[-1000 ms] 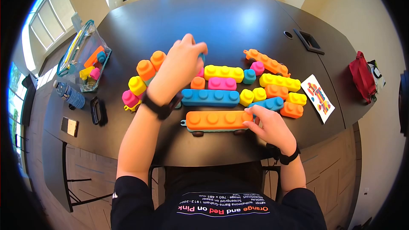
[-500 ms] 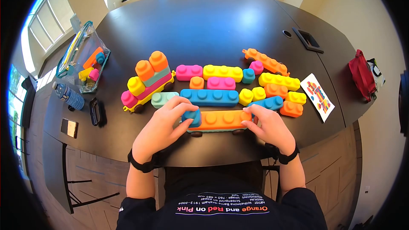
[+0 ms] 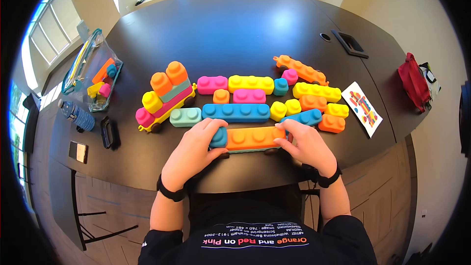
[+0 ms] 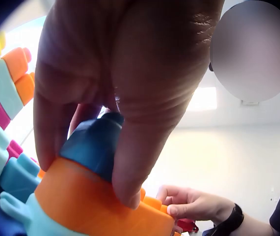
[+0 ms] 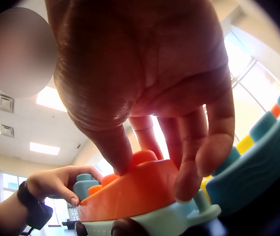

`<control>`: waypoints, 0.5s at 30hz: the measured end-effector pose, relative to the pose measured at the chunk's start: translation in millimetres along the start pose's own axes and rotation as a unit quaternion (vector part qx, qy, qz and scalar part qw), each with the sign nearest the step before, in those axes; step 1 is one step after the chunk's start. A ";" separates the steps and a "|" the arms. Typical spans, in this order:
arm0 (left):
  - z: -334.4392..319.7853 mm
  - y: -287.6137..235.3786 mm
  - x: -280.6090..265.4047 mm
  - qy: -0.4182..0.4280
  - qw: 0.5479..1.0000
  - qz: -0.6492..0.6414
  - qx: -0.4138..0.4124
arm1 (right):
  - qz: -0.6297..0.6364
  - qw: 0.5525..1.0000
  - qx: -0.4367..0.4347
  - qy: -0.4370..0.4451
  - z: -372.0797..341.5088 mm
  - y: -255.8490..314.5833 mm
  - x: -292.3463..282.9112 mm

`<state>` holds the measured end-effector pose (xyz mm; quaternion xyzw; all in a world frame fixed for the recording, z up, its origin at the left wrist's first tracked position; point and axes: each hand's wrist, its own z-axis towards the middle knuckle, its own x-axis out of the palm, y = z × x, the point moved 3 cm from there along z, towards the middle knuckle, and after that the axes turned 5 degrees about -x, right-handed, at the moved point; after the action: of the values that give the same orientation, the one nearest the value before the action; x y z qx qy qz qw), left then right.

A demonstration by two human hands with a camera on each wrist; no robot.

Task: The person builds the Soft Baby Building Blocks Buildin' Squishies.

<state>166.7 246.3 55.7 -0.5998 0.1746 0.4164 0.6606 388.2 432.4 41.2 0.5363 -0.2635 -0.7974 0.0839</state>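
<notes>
On the near side of the table, a long orange block (image 3: 252, 138) sits on a pale teal wheeled base (image 5: 167, 222). My left hand (image 3: 190, 148) pinches a small blue block (image 3: 219, 138) on the left end of the orange block. In the left wrist view, the thumb and fingers (image 4: 130, 167) straddle that blue block (image 4: 94, 145), their tips reaching the orange sides. My right hand (image 3: 313, 148) grips the orange block's right end between thumb and fingers.
Beyond lie several loose blocks, including a long blue block (image 3: 235, 113). A built wheeled car (image 3: 169, 98) stands left, an orange wheeled base (image 3: 300, 70) back right. A picture card (image 3: 362, 109), clear bag (image 3: 98, 76), bottle (image 3: 77, 115) and red bag (image 3: 413, 82) sit around.
My left hand has come back from the far side of the table with the small blue block and put it on the orange block's left end. My right hand keeps its grip.
</notes>
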 end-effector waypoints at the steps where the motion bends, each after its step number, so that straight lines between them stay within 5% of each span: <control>1: 0.6 -0.7 0.7 0.001 1.000 -0.001 0.001 | -0.001 1.000 -0.004 -0.001 0.0 0.0 -0.1; 15: 0.1 -3.0 1.1 0.001 1.000 -0.004 -0.016 | -0.013 0.998 -0.015 0.058 17.7 4.9 -20.1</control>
<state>169.6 247.0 56.9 -0.6111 0.1658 0.4160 0.6527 379.9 442.4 65.1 0.5842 -0.2389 -0.7696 0.0965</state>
